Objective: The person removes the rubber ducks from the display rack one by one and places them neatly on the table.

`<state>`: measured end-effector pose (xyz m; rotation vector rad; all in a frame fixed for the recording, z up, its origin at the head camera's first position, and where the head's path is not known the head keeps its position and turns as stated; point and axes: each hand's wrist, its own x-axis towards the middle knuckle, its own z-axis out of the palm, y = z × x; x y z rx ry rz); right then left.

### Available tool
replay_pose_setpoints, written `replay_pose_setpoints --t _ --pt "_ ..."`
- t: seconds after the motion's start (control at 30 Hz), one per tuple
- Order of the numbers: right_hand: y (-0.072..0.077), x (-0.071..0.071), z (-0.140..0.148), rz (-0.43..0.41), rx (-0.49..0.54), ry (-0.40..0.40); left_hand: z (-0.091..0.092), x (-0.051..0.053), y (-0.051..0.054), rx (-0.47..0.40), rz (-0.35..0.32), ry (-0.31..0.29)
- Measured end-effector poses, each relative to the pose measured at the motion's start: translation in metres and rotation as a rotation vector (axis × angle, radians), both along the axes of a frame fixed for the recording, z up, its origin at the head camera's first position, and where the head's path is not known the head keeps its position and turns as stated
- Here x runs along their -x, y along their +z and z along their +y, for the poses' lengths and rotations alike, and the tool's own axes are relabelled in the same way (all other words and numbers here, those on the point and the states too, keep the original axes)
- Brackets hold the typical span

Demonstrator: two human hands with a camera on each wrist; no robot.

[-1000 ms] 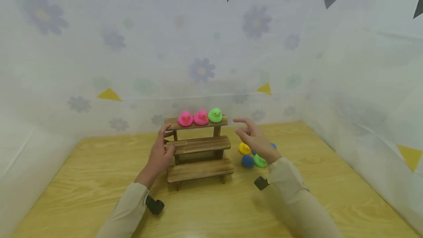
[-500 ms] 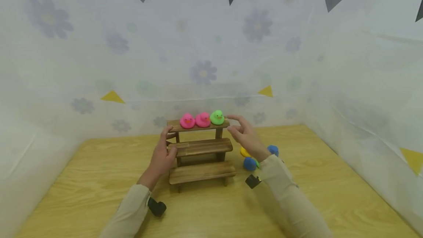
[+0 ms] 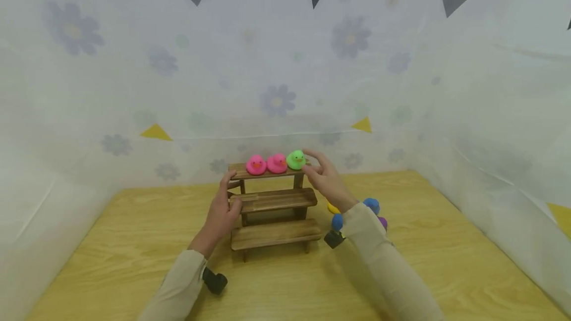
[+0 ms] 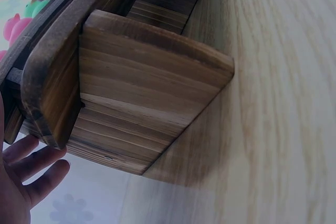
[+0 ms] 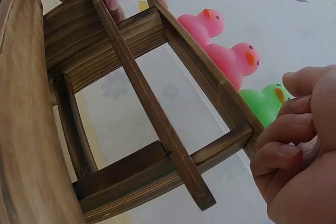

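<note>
Head view, clock centred on the wooden stand point(image 3: 276, 234): the three-tiered stand is upright on the table point(image 3: 276, 294). Your left hand point(image 3: 220, 216), at 9 o'clock, grips its side, finger at the top tier's end, thumb on the middle tier. Your right hand point(image 3: 330, 182) is at 2 o'clock, thumb and index spread, tips at the right edge of the green duck point(image 3: 296, 160); cannot tell whether they pinch it. That duck sits on the top tier at 1 o'clock, beside the middle pink duck point(image 3: 277, 164); the outer pink duck point(image 3: 256, 165) completes the row. At 3 o'clock, partly behind your right arm: yellow, blue and purple objects point(image 3: 371, 206) on the table.

Left wrist view: stand toward 10 o'clock; your left fingers, at 8 o'clock, reach its tier end.

Right wrist view: green duck at 3 o'clock; your right hand at 4, its lower fingers curled.
</note>
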<state>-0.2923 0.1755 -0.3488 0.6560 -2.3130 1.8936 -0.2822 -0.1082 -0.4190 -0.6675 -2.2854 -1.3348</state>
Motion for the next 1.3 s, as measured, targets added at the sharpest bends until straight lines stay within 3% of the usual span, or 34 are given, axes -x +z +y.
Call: replay_pose_setpoints --t 0.1,0.33,0.9,1.3 --pt "0.002 0.004 -0.002 -0.021 -0.035 -0.023 0.000 0.000 0.001 0.002 -0.003 0.002" --pt "0.034 -0.015 -0.020 -0.090 -0.073 -0.069 -0.001 -0.002 0.003 -0.001 -0.009 0.007" --pt "0.033 -0.015 -0.023 -0.093 -0.022 -0.089 0.000 0.000 0.003 0.009 0.022 0.012" --pt "0.035 -0.020 -0.016 -0.071 -0.076 -0.069 0.001 0.001 0.003 0.004 0.016 0.003"
